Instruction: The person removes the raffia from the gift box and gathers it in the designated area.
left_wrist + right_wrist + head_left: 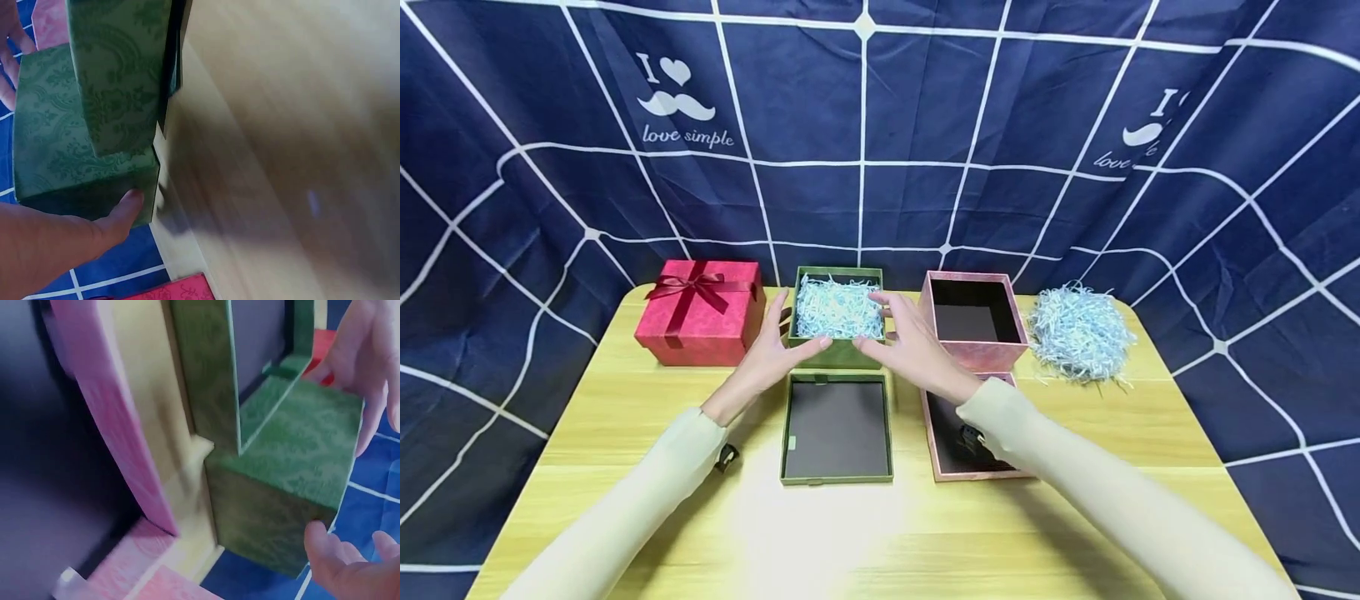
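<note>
A green box (841, 358) with a damask pattern stands without its lid at the back middle of the table. Pale blue shredded paper (837, 310) fills it near the rim. At its left side is my left hand (763, 350), fingers spread, thumb pointing in across the front corner. My right hand (917, 340) mirrors it at the right side, fingertips over the rim. In the right wrist view, the thumb (317, 540) lies at the box's upper edge. The green lid (837, 429) lies inside-up just in front.
A red gift box (700, 321) with a bow sits at the left. An open pink box (977, 357) stands at the right, its lid (936, 450) in front, partly under my right forearm. Beyond it lies a pile of blue shredded paper (1081, 333). A dark blue cloth (917, 100) hangs behind.
</note>
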The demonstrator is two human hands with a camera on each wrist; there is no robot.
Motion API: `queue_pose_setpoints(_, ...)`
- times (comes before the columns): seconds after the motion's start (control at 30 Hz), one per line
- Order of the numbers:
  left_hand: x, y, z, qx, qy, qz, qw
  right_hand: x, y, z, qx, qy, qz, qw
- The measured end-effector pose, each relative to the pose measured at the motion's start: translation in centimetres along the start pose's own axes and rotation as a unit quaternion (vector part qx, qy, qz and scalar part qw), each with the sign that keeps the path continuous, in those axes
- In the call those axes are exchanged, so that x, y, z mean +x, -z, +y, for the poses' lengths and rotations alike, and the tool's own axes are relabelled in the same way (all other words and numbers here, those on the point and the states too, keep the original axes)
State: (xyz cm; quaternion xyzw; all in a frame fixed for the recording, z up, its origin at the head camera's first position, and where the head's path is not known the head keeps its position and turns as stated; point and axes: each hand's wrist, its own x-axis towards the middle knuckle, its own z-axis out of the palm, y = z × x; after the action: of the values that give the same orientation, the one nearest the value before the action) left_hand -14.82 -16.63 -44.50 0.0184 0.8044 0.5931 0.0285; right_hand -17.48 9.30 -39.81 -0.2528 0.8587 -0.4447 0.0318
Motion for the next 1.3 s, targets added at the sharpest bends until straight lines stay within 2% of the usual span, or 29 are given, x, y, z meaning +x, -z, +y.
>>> queue_pose_setpoints(0.17,1.0,-0.2,-0.3,0.008,0.014,-0.014,0.9998,2.1,-0.1,-0.2,-0.054,-0.009,0.011,0.9985)
queue_pose_setpoints(0.4,2.2,-0.1,-1.4,-0.012,0.009,-0.025,0.9996,4.5,-0.8,-0.3,0.015,-0.044,-0.017,0.9988)
queue_pose_setpoints(0.63,2.9,0.2,-1.2,-0.018,-0.005,-0.051,0.9985,6.7,-1.2,-1.1,-0.039,-0.069,-0.039,0.9961)
queue_pose_setpoints(0.83,3.5,0.6,-1.0,-0.024,-0.023,-0.061,0.9976,8.6,-2.3,-1.8,0.0,-0.141,-0.08,0.9868)
queue_pose_setpoints(1.0,4.0,0.4,-0.9,-0.025,-0.023,-0.08,0.9962,9.6,-3.2,-0.9,0.025,-0.209,-0.11,0.9714)
queue_pose_setpoints(1.13,4.3,0.5,-0.8,-0.006,-0.018,-0.088,0.9959,10.1,-3.7,-0.1,0.039,-0.235,-0.125,0.9632)
queue_pose_setpoints(1.23,4.8,0.6,-1.5,0.006,-0.02,-0.088,0.9959,10.6,-4.4,0.4,0.043,-0.237,-0.126,0.9624)
queue_pose_setpoints(1.3,5.9,0.6,-3.1,0.016,-0.027,-0.082,0.9961,10.9,-4.9,0.7,0.058,-0.238,-0.123,0.9618)
